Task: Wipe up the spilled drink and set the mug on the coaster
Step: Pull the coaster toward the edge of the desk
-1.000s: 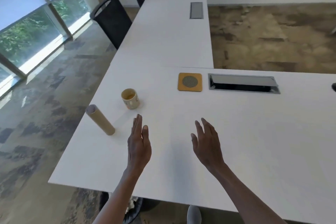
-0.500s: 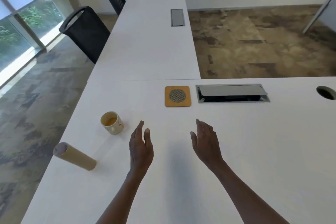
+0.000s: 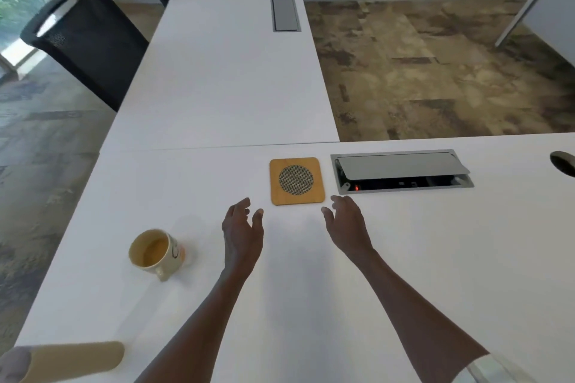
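Head view, and both of your hands hover over the white desk (image 3: 404,258), holding nothing. Your left hand (image 3: 241,233) has its fingers loosely spread, thumb apart, just short of the near left corner of the square bamboo coaster with the round grey mesh centre (image 3: 296,181). Your right hand (image 3: 345,224) sits relaxed and empty too, fingers slightly bent, near the coaster's right corner.

The cream ceramic mug with the dark printed logo (image 3: 157,253) stands well to the left of your left hand, apart from it and well apart from the coaster. It looks upright, handle turned toward you, with pale amber drink pooled in the bottom. So it is not dry: I judge a tilt on the way over would make a fresh spill.

A faint sheen shows on the desk between mug and left hand; I cannot tell if that is the spill. At the lower left edge lies a tan cardboard tube (image 3: 74,357), blurred, on its side. No cloth or paper shows anywhere.

My advice: find something to wipe with first. Then take the mug by its handle, keep it level, and lower it onto the mesh centre. Beside the coaster, the grey metal cable hatch (image 3: 401,172) stands open with sockets inside, so keep liquid clear of it.
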